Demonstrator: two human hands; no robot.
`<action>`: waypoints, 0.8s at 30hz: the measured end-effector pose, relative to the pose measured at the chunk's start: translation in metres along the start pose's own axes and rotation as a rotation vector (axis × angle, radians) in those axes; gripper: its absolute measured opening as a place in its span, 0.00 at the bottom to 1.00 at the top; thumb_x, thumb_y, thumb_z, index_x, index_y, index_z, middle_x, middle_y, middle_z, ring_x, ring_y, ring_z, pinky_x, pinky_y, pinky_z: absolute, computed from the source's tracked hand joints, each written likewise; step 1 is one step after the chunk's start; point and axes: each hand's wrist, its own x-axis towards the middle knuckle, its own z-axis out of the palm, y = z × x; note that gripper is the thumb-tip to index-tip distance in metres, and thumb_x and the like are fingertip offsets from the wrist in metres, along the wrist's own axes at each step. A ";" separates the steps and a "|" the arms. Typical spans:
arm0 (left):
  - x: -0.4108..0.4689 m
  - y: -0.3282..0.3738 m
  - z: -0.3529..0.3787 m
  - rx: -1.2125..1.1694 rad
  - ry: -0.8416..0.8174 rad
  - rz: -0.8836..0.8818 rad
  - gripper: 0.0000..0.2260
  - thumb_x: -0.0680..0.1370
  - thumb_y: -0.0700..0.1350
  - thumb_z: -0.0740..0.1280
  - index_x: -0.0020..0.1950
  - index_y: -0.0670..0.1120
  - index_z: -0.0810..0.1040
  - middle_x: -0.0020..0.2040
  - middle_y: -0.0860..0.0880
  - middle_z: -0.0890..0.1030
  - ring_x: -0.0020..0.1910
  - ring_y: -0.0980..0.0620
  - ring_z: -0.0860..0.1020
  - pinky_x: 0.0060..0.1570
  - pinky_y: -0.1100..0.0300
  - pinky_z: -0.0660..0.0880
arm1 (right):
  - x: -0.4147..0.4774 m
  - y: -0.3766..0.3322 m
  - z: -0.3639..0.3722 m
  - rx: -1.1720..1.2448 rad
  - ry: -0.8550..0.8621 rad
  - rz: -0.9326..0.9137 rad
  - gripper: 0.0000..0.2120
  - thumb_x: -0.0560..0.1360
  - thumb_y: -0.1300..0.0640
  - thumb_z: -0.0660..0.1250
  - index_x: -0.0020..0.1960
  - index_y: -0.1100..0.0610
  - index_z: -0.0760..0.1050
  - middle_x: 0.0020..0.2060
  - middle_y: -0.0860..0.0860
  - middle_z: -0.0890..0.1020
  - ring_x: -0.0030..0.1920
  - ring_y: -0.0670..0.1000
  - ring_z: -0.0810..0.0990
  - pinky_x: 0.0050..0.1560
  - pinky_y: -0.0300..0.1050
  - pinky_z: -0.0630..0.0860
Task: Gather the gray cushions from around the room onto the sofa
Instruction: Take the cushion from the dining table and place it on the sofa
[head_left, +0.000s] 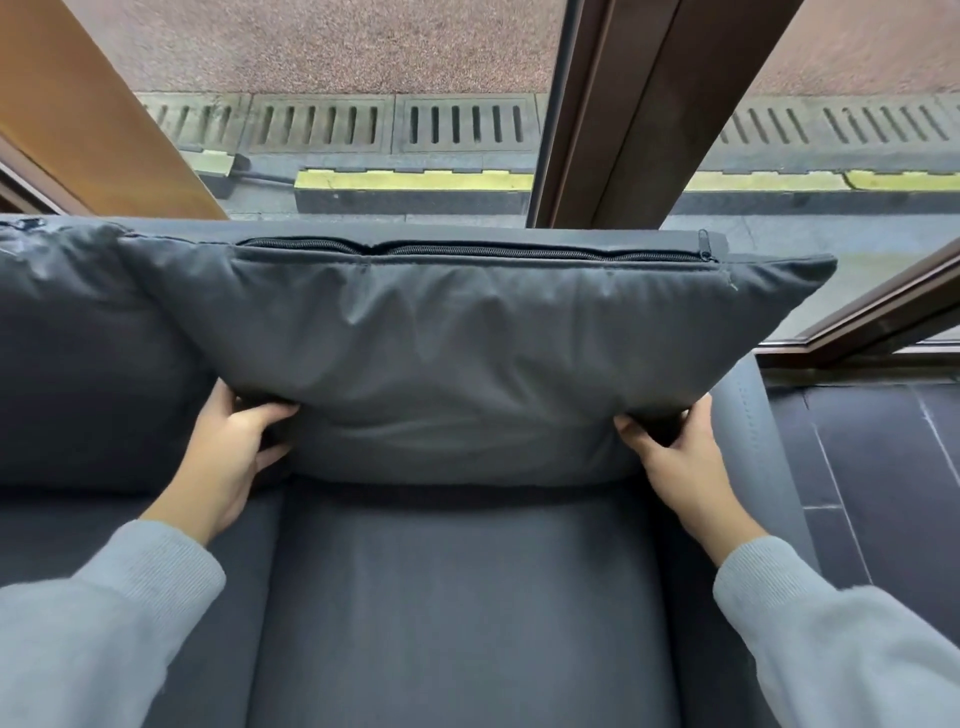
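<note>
A person's two hands hold a large gray cushion (467, 332) upright against the backrest of a dark gray sofa (457, 597), its bottom edge resting on the seat. The left hand (228, 452) pinches the lower left corner, and the right hand (675, 457) pinches the lower right corner, fingers curled into the fabric. A black zipper (478, 249) runs along the cushion's top edge. The cover creases and sags between the hands, so it is probably soft, light and floppy; holding both corners looks the steadiest way to control it. A second gray cushion (78, 353) leans just beside it on the left. Behind the sofa is a window (363, 104) onto pavement. No brand, label or readable writing is visible.
</note>
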 end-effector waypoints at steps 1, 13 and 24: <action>-0.001 0.002 -0.003 0.009 0.004 0.013 0.20 0.76 0.33 0.69 0.52 0.61 0.81 0.52 0.57 0.86 0.56 0.53 0.83 0.52 0.46 0.79 | 0.002 0.001 0.001 0.062 -0.020 -0.010 0.29 0.74 0.54 0.79 0.64 0.33 0.68 0.55 0.31 0.83 0.58 0.39 0.81 0.60 0.40 0.76; -0.011 0.005 0.013 0.130 0.062 0.012 0.23 0.80 0.43 0.69 0.70 0.62 0.68 0.68 0.57 0.76 0.61 0.56 0.76 0.54 0.46 0.77 | 0.008 -0.020 0.008 0.205 -0.070 0.110 0.39 0.67 0.58 0.74 0.72 0.43 0.60 0.62 0.36 0.75 0.62 0.37 0.75 0.66 0.44 0.74; -0.059 0.054 0.047 0.880 0.148 0.758 0.29 0.83 0.54 0.67 0.83 0.60 0.62 0.86 0.50 0.49 0.84 0.44 0.48 0.78 0.53 0.51 | -0.023 -0.101 -0.006 -0.262 0.212 -0.446 0.44 0.77 0.46 0.76 0.85 0.41 0.54 0.86 0.56 0.44 0.85 0.52 0.45 0.82 0.42 0.46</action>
